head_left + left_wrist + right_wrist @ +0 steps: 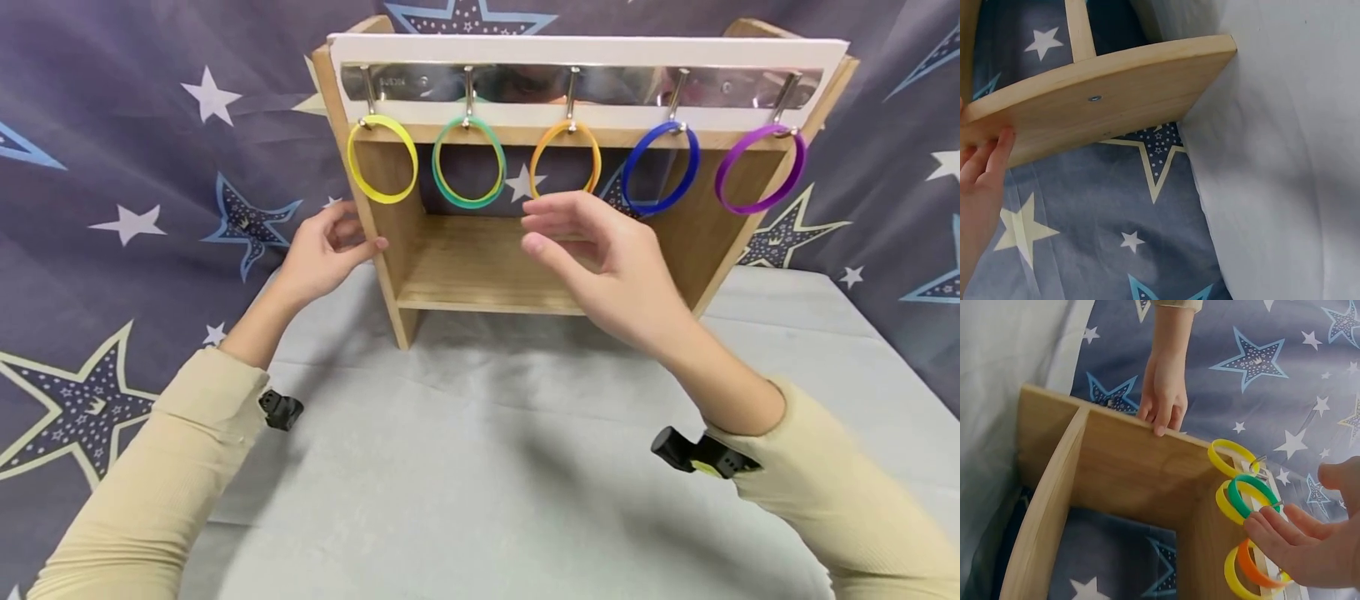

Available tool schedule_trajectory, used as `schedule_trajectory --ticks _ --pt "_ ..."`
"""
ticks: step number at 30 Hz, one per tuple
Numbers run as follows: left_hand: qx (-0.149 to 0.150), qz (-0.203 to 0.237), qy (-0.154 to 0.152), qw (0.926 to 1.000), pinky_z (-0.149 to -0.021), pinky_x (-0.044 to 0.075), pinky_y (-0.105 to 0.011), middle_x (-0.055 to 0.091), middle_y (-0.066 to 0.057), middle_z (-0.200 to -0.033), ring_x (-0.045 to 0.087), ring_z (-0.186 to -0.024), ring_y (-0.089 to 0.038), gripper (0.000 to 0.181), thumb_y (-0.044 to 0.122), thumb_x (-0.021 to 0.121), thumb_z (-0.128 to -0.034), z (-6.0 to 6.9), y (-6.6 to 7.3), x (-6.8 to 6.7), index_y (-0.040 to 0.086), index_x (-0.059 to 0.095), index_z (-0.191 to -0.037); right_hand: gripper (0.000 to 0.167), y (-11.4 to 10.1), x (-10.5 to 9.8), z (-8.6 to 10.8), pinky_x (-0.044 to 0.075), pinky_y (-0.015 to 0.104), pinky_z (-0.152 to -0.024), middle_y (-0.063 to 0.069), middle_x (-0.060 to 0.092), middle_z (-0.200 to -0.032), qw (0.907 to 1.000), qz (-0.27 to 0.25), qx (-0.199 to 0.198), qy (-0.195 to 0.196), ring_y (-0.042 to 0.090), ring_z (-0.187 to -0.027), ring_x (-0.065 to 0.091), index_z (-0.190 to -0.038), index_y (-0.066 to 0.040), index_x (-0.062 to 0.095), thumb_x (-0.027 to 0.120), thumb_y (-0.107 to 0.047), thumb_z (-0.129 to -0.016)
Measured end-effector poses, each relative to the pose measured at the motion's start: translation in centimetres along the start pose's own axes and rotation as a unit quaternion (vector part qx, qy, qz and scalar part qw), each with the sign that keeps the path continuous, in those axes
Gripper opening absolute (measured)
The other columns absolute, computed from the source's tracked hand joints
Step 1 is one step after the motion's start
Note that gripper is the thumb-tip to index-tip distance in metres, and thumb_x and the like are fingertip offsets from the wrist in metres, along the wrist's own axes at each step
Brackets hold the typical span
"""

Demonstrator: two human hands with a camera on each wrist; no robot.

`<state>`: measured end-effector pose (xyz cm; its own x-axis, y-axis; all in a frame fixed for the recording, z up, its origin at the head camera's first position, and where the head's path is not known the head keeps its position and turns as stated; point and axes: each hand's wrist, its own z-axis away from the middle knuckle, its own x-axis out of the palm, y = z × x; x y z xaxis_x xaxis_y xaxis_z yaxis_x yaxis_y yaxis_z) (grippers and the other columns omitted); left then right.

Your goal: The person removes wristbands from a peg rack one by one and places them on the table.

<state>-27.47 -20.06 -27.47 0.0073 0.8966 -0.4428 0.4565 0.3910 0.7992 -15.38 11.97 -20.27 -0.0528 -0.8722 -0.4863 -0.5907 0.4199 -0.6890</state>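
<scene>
A wooden shelf (480, 307) stands upright, with a metal hook strip (517, 86) across its top. From its hooks hang a yellow wristband (386, 198), a green wristband (491, 200) with a yellow one, an orange wristband (597, 162) with a yellow one (1233, 575), a blue wristband (696, 158) and a purple wristband (723, 179). My left hand (318, 254) holds the shelf's left side panel (1147, 75), thumb at the front edge and fingers along the outside. My right hand (618, 267) is raised before the orange band, fingers loosely bent, gripping nothing.
A pale grey cloth (420, 467) covers the table under the shelf. Behind and beside it hangs a dark curtain (150, 275) printed with stars. Small black cameras are strapped at the left sleeve (202, 408) and the right sleeve (825, 475).
</scene>
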Motion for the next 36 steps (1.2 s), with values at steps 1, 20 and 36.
schedule_trajectory --ticks 1,20,36 --pt "0.0 0.004 0.001 1.0 -0.077 0.054 -0.011 0.074 0.0 -0.108 0.063 -0.097 0.009 0.042 0.007 0.07 -0.0846 0.0 -0.1 -0.1 0.002 0.056 -0.123 0.027 -0.1 0.2 -0.3 0.054 0.022 -0.091 0.006 0.07 -0.113 1.0 -0.008 0.001 -0.003 0.006 -0.101 0.066 -0.117 -0.008 0.064 0.065 -0.019 -0.092" --pt "-0.005 -0.006 -0.006 1.0 -0.081 0.053 -0.01 0.073 -0.009 -0.11 0.064 -0.092 0.011 0.039 0.005 0.068 -0.0847 -0.1 0.4 -0.3 0.002 0.053 -0.12 0.03 -0.9 4.6 -3.5 0.055 0.029 -0.088 0.011 0.071 -0.111 0.9922 -0.118 0.024 -0.032 0.015 -0.098 0.068 -0.121 -0.006 0.063 0.064 -0.016 -0.092" --pt "-0.015 -0.086 0.018 0.996 -0.08 0.056 -0.014 0.069 -0.022 -0.114 0.069 -0.106 -0.026 0.041 0.011 0.069 -0.0834 0.1 0.8 0.0 0.003 0.054 -0.121 0.046 -1.9 7.3 -5.8 0.054 0.023 -0.093 0.009 0.065 -0.128 0.9907 -0.114 0.05 -0.053 0.014 -0.112 0.067 -0.134 -0.007 0.055 0.065 -0.022 -0.092"
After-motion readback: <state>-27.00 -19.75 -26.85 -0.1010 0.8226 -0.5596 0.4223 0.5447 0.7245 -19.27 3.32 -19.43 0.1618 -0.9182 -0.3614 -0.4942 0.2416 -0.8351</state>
